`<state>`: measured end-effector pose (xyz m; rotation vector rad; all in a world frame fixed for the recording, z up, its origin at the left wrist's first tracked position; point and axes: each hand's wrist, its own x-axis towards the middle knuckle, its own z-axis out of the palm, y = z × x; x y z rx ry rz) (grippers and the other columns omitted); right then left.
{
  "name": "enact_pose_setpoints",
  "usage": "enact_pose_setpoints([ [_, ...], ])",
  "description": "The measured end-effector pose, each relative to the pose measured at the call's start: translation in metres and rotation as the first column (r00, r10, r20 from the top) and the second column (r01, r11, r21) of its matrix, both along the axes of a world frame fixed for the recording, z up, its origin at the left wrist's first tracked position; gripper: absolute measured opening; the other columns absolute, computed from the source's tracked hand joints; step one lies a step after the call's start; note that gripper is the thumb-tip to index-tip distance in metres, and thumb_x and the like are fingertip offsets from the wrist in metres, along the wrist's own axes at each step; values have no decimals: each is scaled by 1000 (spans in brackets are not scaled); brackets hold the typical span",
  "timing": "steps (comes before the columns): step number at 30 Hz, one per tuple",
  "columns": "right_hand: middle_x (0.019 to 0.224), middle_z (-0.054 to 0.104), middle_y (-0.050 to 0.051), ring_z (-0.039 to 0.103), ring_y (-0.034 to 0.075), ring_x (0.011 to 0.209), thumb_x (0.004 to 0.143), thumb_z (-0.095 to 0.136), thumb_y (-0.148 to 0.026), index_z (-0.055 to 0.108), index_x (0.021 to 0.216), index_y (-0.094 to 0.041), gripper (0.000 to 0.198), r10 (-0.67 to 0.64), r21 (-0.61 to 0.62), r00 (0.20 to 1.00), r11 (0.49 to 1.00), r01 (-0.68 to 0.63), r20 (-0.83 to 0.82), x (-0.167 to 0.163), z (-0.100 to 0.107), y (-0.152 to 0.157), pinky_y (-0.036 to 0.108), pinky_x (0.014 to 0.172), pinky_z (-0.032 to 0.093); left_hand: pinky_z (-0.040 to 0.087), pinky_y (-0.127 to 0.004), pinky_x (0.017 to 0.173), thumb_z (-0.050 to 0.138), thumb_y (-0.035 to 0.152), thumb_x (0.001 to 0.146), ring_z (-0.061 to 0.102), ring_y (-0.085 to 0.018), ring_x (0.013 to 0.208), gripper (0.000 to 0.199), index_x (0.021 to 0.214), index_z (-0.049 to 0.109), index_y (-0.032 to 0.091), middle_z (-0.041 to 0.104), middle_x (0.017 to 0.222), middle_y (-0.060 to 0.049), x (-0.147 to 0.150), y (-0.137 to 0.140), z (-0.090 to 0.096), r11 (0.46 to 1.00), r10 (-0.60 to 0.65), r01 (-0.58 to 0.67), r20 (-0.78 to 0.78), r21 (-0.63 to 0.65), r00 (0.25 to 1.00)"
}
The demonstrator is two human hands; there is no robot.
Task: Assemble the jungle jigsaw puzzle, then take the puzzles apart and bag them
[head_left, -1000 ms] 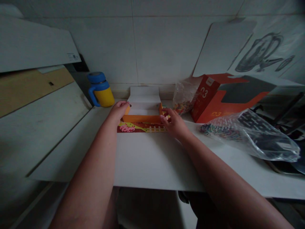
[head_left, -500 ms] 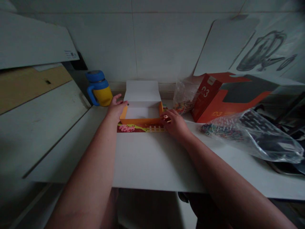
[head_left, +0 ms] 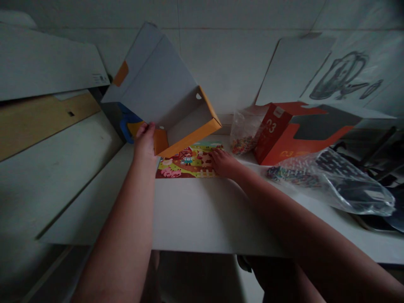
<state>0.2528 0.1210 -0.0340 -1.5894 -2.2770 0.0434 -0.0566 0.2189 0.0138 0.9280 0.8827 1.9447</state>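
An open cardboard box, orange outside and pale grey inside (head_left: 164,88), is tilted above a white tabletop (head_left: 195,210), its large flap slanting up to the left. The left hand (head_left: 145,141) is closed on the box's lower left corner, a hold that probably lets one hand bear it and leaves the other free. The right hand (head_left: 224,163) lies palm down, fingers extended over the right part of a flat, glossy rectangular sheet with a colourful farmyard picture (head_left: 172,172), presumably to steady it; nothing shows in its grasp. The sheet lies beneath the box; whether the box's lowest corner touches it cannot be told.

Edges and room: bare tabletop separates the sheet from the near table edge, the widest open space. Behind the flap, a blue-and-yellow handled flask (head_left: 126,126) is partly hidden and limits room leftward. On the right, a clear plastic bag of small multicoloured pieces (head_left: 243,134) and a red-orange printed carton (head_left: 303,130) close off the far side.
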Motion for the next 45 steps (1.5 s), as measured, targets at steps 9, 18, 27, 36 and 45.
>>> enact_pose_setpoints([
  [9, 138, 65, 12, 68, 27, 117, 102, 70, -41, 65, 136, -19, 40, 43, -24, 989, 999, -40, 143, -31, 5, 86, 50, 98, 59, 62, -34, 88, 91, 47, 75, 75, -19, 94, 43, 101, 67, 23, 76, 99, -3, -7, 1, -2, 998, 59, -59, 99, 0, 993],
  [18, 148, 61, 21, 57, 31, 136, 99, 62, -35, 59, 144, -12, 50, 102, -2, 992, 995, -103, 72, -26, -4, 81, 45, 117, 42, 62, -32, 78, 85, 42, 82, 74, -18, 83, 34, 104, 65, 25, 75, 96, -1, -2, 0, 3, 999, 37, -40, 190, 12, 981],
  [27, 144, 62, 21, 58, 33, 133, 100, 55, -40, 59, 140, -15, 48, 138, -4, 989, 990, -139, -52, -14, -5, -4, 49, 118, 41, 61, -29, 84, 92, 47, 76, 73, -16, 87, 44, 102, 65, 24, 75, 98, 0, -8, 3, -2, 996, 52, -65, 170, 68, 984],
  [36, 161, 45, 26, 66, 34, 128, 96, 58, -73, 13, 169, -22, 100, -102, -53, 800, 995, 87, -592, -1, 51, -10, 47, 99, 59, 59, -29, 77, 87, 36, 79, 71, -16, 79, 28, 97, 70, 23, 73, 88, 1, 15, -8, -6, 998, 45, -44, -28, 37, 999],
  [45, 119, 78, 12, 69, 29, 115, 109, 51, -33, 77, 123, -24, 31, 154, 22, 945, 986, -167, 290, -16, 47, -4, 44, 111, 41, 59, -29, 76, 80, 22, 80, 71, -16, 75, 18, 93, 68, 21, 74, 85, 0, 24, -4, -20, 997, -67, 62, -128, -45, 989],
])
